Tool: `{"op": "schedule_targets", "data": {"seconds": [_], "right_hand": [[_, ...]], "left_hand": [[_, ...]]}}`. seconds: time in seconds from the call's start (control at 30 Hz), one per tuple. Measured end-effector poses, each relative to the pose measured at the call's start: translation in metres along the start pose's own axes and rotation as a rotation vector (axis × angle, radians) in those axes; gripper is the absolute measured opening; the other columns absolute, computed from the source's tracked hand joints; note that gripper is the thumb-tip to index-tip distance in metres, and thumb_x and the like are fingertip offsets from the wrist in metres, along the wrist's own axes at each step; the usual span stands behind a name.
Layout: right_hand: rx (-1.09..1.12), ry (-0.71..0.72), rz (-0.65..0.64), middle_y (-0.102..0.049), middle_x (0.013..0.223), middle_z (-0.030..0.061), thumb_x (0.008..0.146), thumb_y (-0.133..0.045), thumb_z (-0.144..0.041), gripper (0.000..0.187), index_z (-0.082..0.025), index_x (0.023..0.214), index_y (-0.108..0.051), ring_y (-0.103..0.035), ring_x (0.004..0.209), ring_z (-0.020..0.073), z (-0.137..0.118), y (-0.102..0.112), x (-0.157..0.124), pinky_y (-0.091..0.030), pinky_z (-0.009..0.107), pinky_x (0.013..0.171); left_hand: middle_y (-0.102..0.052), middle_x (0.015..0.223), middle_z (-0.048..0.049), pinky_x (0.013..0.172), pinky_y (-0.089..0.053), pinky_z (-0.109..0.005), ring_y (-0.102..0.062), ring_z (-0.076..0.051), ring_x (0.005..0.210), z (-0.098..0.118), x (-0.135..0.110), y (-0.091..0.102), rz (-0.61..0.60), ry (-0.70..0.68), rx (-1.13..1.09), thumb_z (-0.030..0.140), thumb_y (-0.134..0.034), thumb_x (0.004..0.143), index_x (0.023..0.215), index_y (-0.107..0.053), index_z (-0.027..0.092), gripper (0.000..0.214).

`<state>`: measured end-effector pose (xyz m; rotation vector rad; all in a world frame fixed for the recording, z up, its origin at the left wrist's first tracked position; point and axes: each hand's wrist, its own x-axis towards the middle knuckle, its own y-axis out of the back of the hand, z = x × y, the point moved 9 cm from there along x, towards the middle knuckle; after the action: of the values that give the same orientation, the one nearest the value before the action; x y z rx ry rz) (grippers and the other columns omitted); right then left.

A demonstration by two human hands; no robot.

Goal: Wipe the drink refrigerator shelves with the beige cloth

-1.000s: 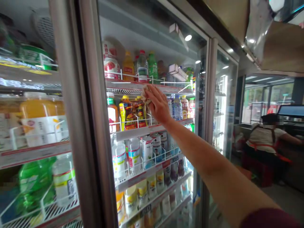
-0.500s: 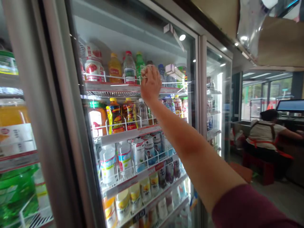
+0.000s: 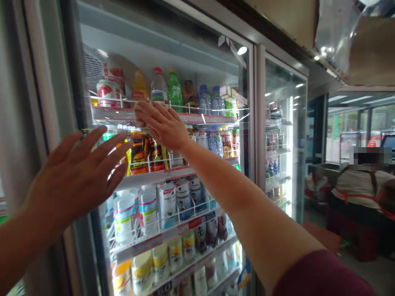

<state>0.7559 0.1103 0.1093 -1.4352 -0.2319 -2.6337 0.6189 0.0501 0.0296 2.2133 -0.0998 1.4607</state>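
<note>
My right hand [image 3: 166,125] presses a pale, crumpled cloth [image 3: 140,114] against the glass door [image 3: 166,37] of a drinks fridge, level with the top shelf. Its fingers lie over the cloth, which is partly hidden beneath them. On the left, my left hand [image 3: 83,168] is raised with fingers spread and nothing in it. It is near the door's left frame [image 3: 69,82]; whether it touches the glass I cannot tell. Behind the glass stand bottles and cans, among them a green bottle [image 3: 175,90] and a bottle with a red cap [image 3: 159,86].
Another glass fridge door [image 3: 277,123] adjoins on the right. Farther right, a person [image 3: 361,189] in a light top with orange straps sits on a dark red stool [image 3: 365,236]. A plastic-wrapped cardboard piece [image 3: 370,49] hangs over the upper right.
My right hand has moved left and a little down across the glass with the cloth. My left hand has come into view on the left, fingers spread. The view has shifted slightly.
</note>
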Motion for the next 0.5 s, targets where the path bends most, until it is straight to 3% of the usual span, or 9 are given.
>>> {"op": "schedule_targets", "data": {"seconds": [0.1,0.2,0.27,0.4,0.5], "right_hand": [[0.021,-0.049,-0.023,-0.033,0.165,-0.0079,0.105,-0.035,-0.024,0.051,-0.032,0.155,-0.045,-0.029,0.156,0.0174,0.045,0.002,-0.019,-0.025,0.037,0.133],[0.044,-0.129,-0.018,-0.034,0.166,-0.0039,0.102,-0.037,-0.019,0.055,-0.027,0.156,-0.044,-0.030,0.155,0.0198,0.105,0.004,-0.038,-0.026,0.042,0.133],[0.052,-0.264,0.040,-0.037,0.164,-0.0007,0.099,-0.037,-0.017,0.056,-0.024,0.154,-0.046,-0.033,0.154,0.0228,0.154,0.006,-0.053,-0.027,0.048,0.131],[0.049,-0.642,0.235,-0.042,0.161,0.0065,0.095,-0.035,-0.016,0.059,-0.015,0.152,-0.049,-0.037,0.152,0.0242,0.235,0.008,-0.094,-0.030,0.052,0.129],[0.030,-0.779,0.276,-0.043,0.160,0.0089,0.093,-0.032,-0.017,0.061,-0.010,0.152,-0.047,-0.039,0.151,0.0219,0.251,0.004,-0.111,-0.031,0.049,0.128]], "left_hand": [[-0.014,0.170,0.0070,0.131,-0.004,-0.049,-0.009,-0.024,0.158,0.010,0.022,-0.007,0.067,-0.053,0.067,0.051,-0.022,0.105,0.166,-0.018,0.035,0.062],[-0.013,0.171,-0.0035,0.129,0.000,-0.052,-0.005,-0.028,0.159,-0.002,0.044,-0.014,0.102,0.052,0.109,0.054,-0.014,0.105,0.165,-0.025,0.019,0.071],[-0.011,0.171,-0.0092,0.127,0.001,-0.056,-0.001,-0.032,0.158,-0.016,0.052,-0.020,0.097,0.145,0.130,0.061,-0.006,0.103,0.163,-0.027,0.011,0.081],[-0.004,0.172,-0.0071,0.126,0.003,-0.055,0.004,-0.030,0.158,-0.033,0.055,-0.030,0.057,0.266,0.194,0.066,0.004,0.100,0.164,-0.020,0.011,0.088],[0.002,0.173,-0.0008,0.127,0.007,-0.048,0.007,-0.026,0.158,-0.038,0.052,-0.034,0.042,0.290,0.234,0.064,0.001,0.101,0.165,-0.016,0.015,0.082]]}}
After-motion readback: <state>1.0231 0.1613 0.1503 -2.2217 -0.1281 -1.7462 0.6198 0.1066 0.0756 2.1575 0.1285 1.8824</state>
